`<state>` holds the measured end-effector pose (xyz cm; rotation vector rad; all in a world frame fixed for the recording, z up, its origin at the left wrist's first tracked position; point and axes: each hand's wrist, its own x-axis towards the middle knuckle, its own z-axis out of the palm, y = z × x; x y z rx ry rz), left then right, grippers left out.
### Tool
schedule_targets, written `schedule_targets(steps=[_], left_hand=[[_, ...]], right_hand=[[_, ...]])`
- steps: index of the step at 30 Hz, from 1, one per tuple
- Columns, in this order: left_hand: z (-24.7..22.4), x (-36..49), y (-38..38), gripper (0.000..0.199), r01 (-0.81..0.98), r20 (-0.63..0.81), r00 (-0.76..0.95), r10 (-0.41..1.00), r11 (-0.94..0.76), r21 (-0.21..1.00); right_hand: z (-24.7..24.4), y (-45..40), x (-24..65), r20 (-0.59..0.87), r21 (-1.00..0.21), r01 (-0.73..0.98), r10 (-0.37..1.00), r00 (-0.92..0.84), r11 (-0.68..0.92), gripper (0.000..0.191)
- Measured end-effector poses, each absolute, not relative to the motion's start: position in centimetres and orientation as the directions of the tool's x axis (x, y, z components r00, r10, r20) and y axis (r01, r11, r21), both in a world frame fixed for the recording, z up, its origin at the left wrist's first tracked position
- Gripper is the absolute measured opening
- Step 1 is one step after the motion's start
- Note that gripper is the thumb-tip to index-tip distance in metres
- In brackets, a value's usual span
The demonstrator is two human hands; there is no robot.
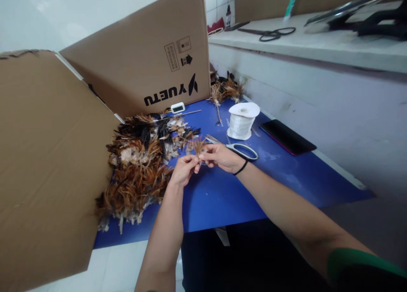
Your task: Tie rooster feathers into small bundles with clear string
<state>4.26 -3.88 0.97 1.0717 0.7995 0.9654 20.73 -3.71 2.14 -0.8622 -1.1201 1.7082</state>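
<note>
My left hand (185,169) and my right hand (220,157) meet above the blue table (219,198), fingertips pinched together on a small bunch of brown feathers (198,145). The bunch points up and away from me, its base hidden between the fingers. Just beyond my right hand lie scissors with grey and black handles (244,151), blades partly behind the hand. A large heap of brown, black and whitish feathers (136,179) spreads to the left of my left hand. Behind the scissors stands a spool of white ribbon (241,124).
Cardboard panels (143,54) wall off the left and back. A black phone (288,136) lies on the right, a small white device (177,108) at the back, near more feathers (230,90). Black scissors (270,33) rest on the raised ledge (305,50).
</note>
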Motion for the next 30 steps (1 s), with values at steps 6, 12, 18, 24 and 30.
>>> schedule_targets(steps=[6, 12, 18, 24, 30], left_hand=[[0.96, 4.34, -3.83, 0.033, -0.355, -0.118, 0.363, 0.924, 0.254, 0.899], [1.08, 4.35, -3.97, 0.031, -0.416, -0.156, 0.414, 0.897, 0.338, 0.844], [0.85, 4.45, -4.02, 0.029, -0.427, -0.169, 0.464, 0.87, 0.386, 0.818], [0.73, 4.47, -4.01, 0.03, -0.442, -0.164, 0.481, 0.861, 0.4, 0.803], [0.64, 4.53, -4.1, 0.029, -0.418, -0.2, 0.471, 0.859, 0.417, 0.807]], right_hand=[[2.38, -3.78, 20.75, -0.033, -0.935, -0.326, 0.948, -0.317, -0.141, 0.03], [2.65, -3.65, 20.89, 0.143, -0.931, -0.355, 0.982, -0.128, 0.089, 0.027], [2.72, -3.88, 20.91, 0.26, -0.943, -0.226, 0.965, -0.039, 0.245, 0.022], [2.73, -4.17, 20.74, 0.352, -0.926, -0.139, 0.936, 0.029, 0.352, 0.017], [2.61, -4.27, 20.56, 0.365, -0.92, -0.143, 0.931, 0.019, 0.364, 0.019]])
